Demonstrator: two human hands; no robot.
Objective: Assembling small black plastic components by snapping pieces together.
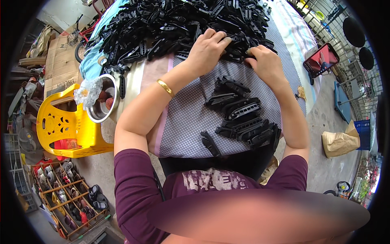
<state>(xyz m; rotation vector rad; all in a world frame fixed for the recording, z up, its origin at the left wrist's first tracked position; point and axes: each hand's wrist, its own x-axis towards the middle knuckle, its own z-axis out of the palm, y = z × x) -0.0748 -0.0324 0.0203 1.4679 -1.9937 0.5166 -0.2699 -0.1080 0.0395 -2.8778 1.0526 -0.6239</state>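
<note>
At 12 o'clock on the dotted worktop, a heap of black plastic parts spreads wide. My left fingers bend over its near edge; my right fingers, toward 1 o'clock, are drawn narrow beside it. I can't tell whether either set holds a part. Toward 6 o'clock from the heap, a smaller batch lies between my forearms, its nearest piece close to the worktop's near edge. At the batch's 9 o'clock, dotted cover stretches toward my left forearm, leaving room.
</note>
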